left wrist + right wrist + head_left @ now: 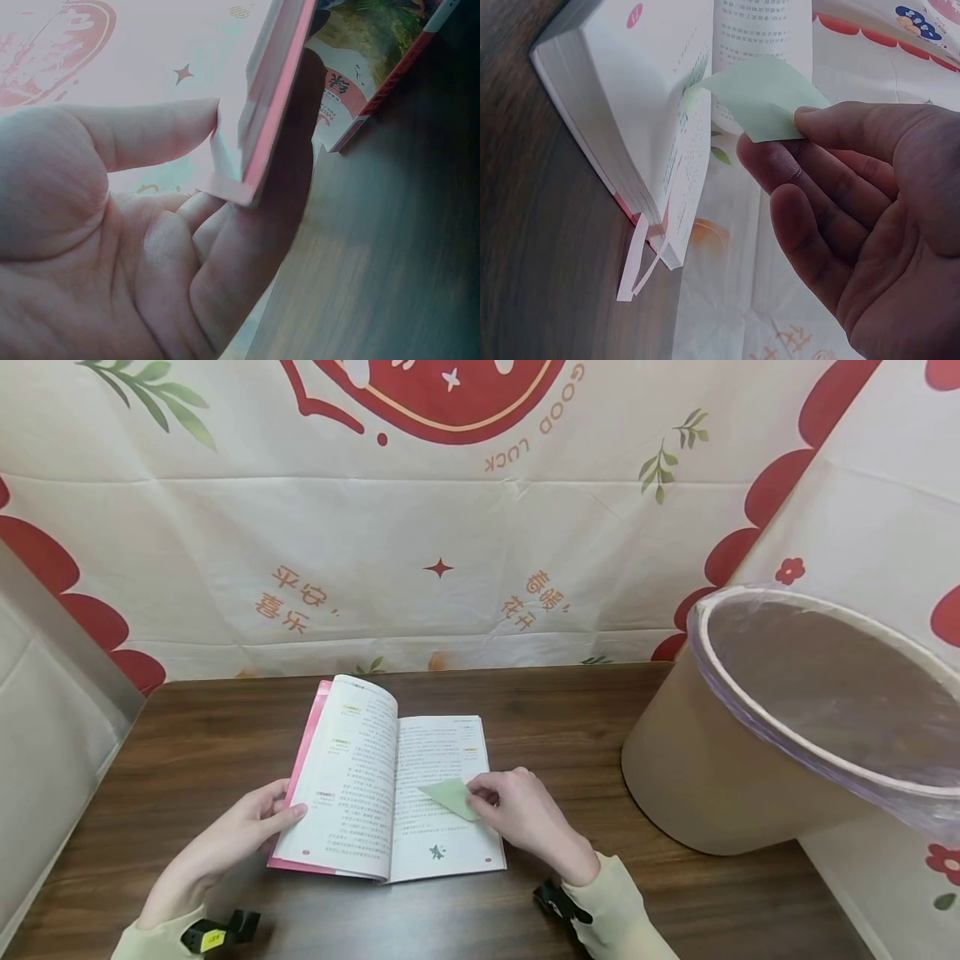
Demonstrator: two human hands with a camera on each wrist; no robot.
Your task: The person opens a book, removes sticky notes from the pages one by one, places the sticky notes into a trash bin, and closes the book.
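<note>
An open book (356,785) with a pink cover lies on the brown table, its left part raised. My left hand (243,822) grips the book's left edge, with the thumb on the page and the fingers behind the cover, as the left wrist view shows from the side. Between thumb and fingertips my right hand (528,814) pinches a light green paper slip (452,797) over the right page. In the right wrist view the same green slip (761,97) tapers to a point close to the page, and the other fingers are loosely bent below it.
A large beige bin (720,760) lined with a clear plastic bag stands at the right of the table (570,718). Behind the table hangs a white printed cloth (420,527). Pale ribbon strips (634,259) stick out at the book's lower spine.
</note>
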